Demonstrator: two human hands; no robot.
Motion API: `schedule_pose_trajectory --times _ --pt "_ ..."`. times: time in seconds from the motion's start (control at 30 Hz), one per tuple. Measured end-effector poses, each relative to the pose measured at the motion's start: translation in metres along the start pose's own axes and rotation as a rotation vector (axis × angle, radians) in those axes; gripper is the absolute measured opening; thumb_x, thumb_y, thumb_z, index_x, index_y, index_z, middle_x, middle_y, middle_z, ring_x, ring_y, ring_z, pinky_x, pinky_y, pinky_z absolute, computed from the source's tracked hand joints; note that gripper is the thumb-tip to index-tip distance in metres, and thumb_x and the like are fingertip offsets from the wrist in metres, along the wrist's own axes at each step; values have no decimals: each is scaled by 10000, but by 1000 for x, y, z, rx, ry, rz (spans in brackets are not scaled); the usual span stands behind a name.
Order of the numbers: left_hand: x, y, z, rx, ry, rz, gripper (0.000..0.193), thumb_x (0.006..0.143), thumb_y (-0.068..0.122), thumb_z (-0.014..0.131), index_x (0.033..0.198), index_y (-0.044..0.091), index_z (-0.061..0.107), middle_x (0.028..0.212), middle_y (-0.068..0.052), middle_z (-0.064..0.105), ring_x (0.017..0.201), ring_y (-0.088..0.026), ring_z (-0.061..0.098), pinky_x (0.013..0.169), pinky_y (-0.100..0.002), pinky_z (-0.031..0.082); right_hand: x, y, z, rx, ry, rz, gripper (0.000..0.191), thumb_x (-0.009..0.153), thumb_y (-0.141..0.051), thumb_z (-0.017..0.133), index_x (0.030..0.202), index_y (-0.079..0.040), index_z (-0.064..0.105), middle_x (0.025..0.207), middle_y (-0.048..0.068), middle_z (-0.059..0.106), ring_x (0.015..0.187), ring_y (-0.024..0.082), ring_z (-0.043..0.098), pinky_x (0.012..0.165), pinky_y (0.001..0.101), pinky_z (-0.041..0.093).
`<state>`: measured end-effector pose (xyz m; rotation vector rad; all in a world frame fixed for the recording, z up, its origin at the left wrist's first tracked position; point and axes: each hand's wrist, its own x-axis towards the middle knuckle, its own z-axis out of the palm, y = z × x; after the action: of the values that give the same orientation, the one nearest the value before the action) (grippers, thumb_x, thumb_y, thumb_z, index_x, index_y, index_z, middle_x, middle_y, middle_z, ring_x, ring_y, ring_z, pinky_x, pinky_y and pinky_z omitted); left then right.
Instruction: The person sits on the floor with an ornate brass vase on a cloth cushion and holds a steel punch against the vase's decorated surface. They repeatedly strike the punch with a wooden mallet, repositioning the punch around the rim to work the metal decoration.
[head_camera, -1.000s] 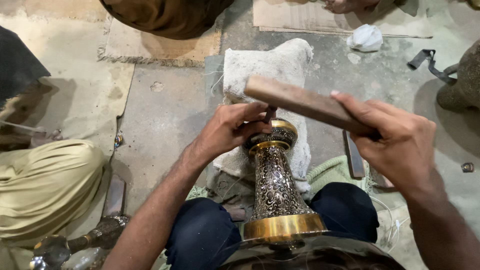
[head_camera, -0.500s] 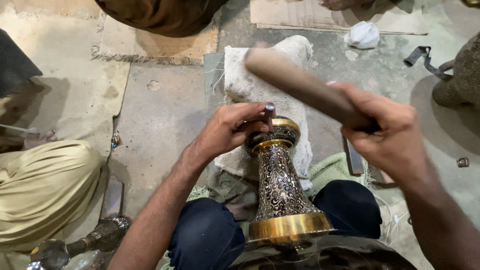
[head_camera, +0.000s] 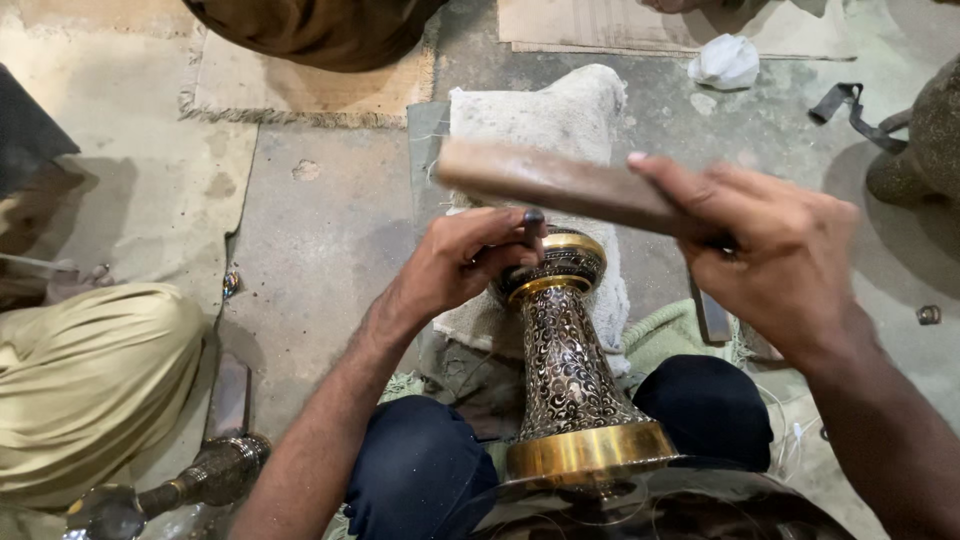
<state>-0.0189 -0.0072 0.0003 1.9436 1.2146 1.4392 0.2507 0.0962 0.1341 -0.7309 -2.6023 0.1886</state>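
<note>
The ornate brass vase lies between the seated person's knees, neck propped against a grey cloth-wrapped block so it stays braced. Its mouth faces away; I cannot tell what's inside. The right hand clenches a wooden stick above. The left hand pinches a small dark punch against the rim.

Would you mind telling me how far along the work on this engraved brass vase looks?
Done: the vase body and neck carry dense scrollwork. In hand: the left hand sets a small dark punch at the rim, and the right hand holds a wooden mallet above it. Left: the gold bands look plain.
</note>
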Motion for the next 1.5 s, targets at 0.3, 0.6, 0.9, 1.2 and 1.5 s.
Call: schedule_pose_trajectory --times 0.3,0.6,0.9,1.2,1.5 --pt "-3 -2 -1 7 19 58 251 981 38 711 1228 72 689 1081 -58 778 962 -182 774 852 -323 690 5 -11 -4 -162 -57 -53 457 952 -109 753 1379 -254 683 947 29 761 607 120 636 449 279 493" --pt "-6 8 -3 -70 41 -28 224 963 6 724 1179 52 687 1058 -48 777 965 -161 780 865 -298 688 12 -20 -3 -14 24 -111 513 926 -96 721 1400 -276 639 1041 36 742 721 116 662 531 257 538" --pt "-17 -3 -1 -72 74 -9 246 956 -3 737 1194 40 695 1067 -87 782 976 -183 784 885 -303 686 -1 -18 1 -202 -76 -47 481 906 -106 774 1351 -273 694 1007 49 783 660 132 677 480 302 557" --pt "-19 16 -7 -362 284 -214 299 949 16 746 1238 60 679 1046 -101 782 966 -209 795 863 -326 725 -95 10 -2 441 71 556 583 806 -25 804 1365 -15 638 925 113 731 773 168 718 714 335 622" --pt "-8 13 0 -228 78 -51 322 973 29 755 1282 75 674 1117 -98 773 1015 -197 801 879 -310 733 -192 22 34 1163 337 597 266 958 51 703 1192 0 588 914 126 665 874 198 666 765 340 566"
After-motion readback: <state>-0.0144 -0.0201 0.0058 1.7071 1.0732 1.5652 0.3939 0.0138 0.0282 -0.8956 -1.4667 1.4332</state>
